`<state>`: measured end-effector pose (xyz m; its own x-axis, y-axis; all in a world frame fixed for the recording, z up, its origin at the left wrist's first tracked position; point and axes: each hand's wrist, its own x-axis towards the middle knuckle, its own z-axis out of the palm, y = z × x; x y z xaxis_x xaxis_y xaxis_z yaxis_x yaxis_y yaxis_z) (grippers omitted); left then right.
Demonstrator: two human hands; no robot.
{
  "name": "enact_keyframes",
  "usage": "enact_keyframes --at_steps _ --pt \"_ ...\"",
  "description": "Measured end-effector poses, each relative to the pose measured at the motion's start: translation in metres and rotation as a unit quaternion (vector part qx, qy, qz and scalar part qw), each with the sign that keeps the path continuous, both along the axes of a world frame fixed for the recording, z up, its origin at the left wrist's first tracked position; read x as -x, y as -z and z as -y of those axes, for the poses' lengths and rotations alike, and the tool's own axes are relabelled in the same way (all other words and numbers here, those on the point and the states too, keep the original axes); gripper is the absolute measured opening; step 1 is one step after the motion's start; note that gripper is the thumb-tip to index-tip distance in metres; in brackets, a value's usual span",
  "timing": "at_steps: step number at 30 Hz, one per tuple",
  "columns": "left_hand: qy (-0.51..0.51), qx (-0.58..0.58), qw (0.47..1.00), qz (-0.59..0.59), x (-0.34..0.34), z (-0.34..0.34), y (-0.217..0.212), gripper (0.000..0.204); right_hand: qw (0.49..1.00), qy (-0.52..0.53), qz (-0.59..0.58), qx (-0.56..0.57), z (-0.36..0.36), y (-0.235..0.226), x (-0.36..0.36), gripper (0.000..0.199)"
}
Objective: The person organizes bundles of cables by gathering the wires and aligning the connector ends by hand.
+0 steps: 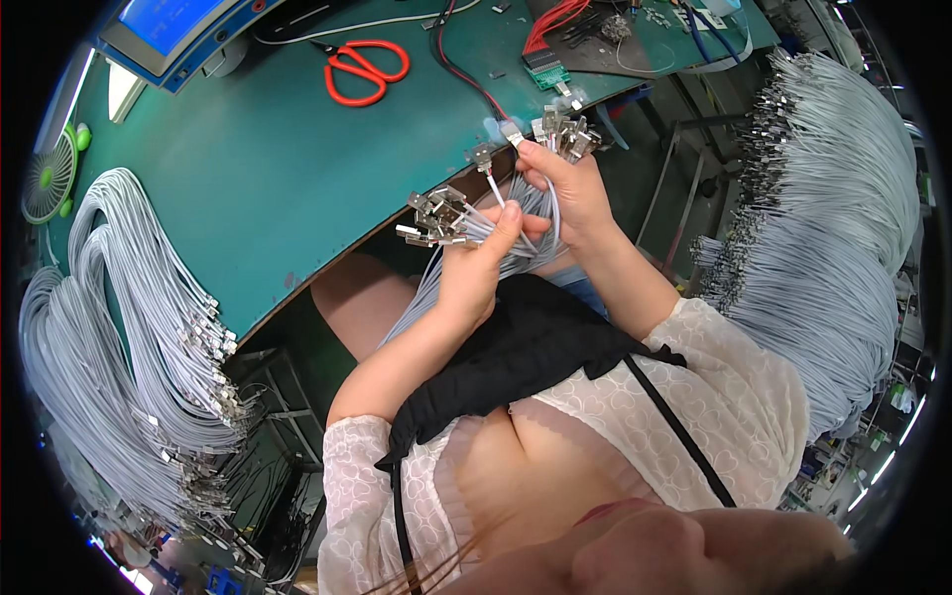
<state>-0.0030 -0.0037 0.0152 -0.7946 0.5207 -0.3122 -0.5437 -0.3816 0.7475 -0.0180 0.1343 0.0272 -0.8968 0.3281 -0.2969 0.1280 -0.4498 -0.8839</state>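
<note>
My left hand (478, 260) is closed round a bunch of grey cables, whose metal plugs (441, 216) fan out past the thumb. One plug on a white cable (483, 157) stands up apart from that bunch. With thumb and forefinger, my right hand (573, 193) pinches a cable plug against a small socket (512, 132) at the bench edge; whether it is fully seated I cannot tell. More metal plugs (567, 134) stick up behind the right fingers. Between both hands the grey cables (412, 297) hang down over my lap.
Red-handled scissors (365, 74) lie on the green bench (268, 188). A blue-screened device (169, 35) and a small green fan (50, 177) stand at the left. Large cable bundles hang at the left (129, 347) and right (823, 248). A green circuit board (547, 74) with red wires lies behind my hands.
</note>
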Motion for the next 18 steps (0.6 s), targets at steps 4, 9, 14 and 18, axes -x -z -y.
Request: enact_keyframes --at_steps 4,9,14,18 --pt "-0.037 0.048 0.998 -0.036 0.002 -0.005 0.001 0.024 0.999 0.006 -0.004 0.036 -0.001 0.004 0.004 0.018" --pt "-0.029 0.054 0.998 -0.015 0.008 -0.007 0.001 0.021 0.991 -0.100 -0.004 0.087 0.003 -0.007 0.003 0.016" --pt "-0.004 0.064 0.997 -0.043 0.002 -0.005 0.015 0.022 0.995 -0.067 -0.008 0.070 0.003 -0.001 -0.004 0.012" --pt "-0.071 0.049 0.993 -0.082 -0.003 -0.006 0.009 0.024 0.999 -0.021 0.019 0.037 0.007 -0.012 -0.009 0.011"
